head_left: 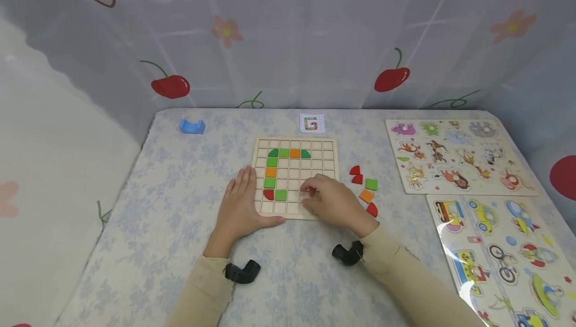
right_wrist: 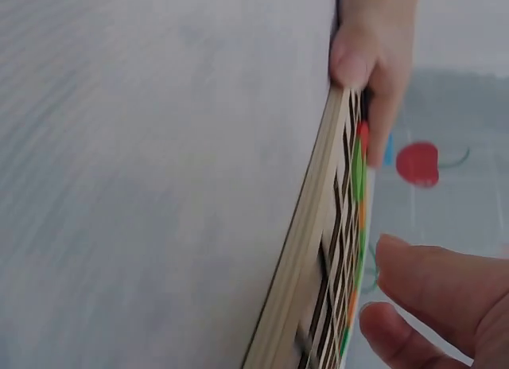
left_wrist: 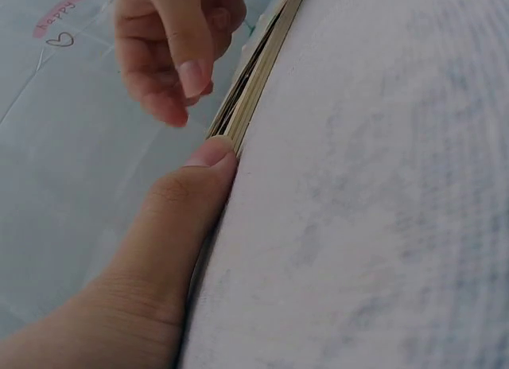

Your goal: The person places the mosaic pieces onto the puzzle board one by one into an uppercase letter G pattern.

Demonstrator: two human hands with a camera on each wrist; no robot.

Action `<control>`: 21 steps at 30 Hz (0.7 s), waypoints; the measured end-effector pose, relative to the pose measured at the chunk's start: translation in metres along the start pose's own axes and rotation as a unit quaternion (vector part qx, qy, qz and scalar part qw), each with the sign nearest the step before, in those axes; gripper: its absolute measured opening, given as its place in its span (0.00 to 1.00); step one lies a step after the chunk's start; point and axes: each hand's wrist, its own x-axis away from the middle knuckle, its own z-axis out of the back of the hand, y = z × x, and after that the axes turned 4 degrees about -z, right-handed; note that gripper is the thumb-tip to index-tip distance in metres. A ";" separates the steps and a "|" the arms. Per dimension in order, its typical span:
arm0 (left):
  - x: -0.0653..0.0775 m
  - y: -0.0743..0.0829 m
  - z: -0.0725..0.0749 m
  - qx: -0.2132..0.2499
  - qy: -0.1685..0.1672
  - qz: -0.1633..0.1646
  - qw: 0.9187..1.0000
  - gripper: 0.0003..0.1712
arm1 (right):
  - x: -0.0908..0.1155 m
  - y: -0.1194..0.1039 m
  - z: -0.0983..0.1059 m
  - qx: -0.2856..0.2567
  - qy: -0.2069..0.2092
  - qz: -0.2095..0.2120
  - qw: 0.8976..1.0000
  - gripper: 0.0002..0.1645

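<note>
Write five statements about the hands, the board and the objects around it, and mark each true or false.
1. The left hand touches the wooden grid board. True.
2. In the head view, the small card lies right of the blue block. True.
3. The right hand holds the blue block. False: no object is visible in it.
4. Three loose red pieces lie right of the board. True.
5. The animal puzzle lies left of the board. False: it lies to the right.
</note>
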 end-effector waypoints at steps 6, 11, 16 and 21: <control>0.000 -0.002 -0.001 -0.003 -0.003 -0.001 1.000 0.84 | 0.020 0.041 0.025 0.028 0.024 -0.045 0.998 0.16; 0.001 -0.002 0.000 -0.005 -0.004 0.001 1.000 0.84 | 0.034 0.069 0.043 0.076 0.042 -0.083 0.993 0.19; 0.001 -0.001 0.000 -0.003 -0.004 0.002 1.000 0.84 | 0.042 0.081 0.053 0.088 0.034 -0.099 0.991 0.17; 0.000 -0.001 -0.001 0.000 0.001 0.000 1.000 0.85 | 0.044 0.085 0.055 0.073 0.030 -0.099 0.992 0.17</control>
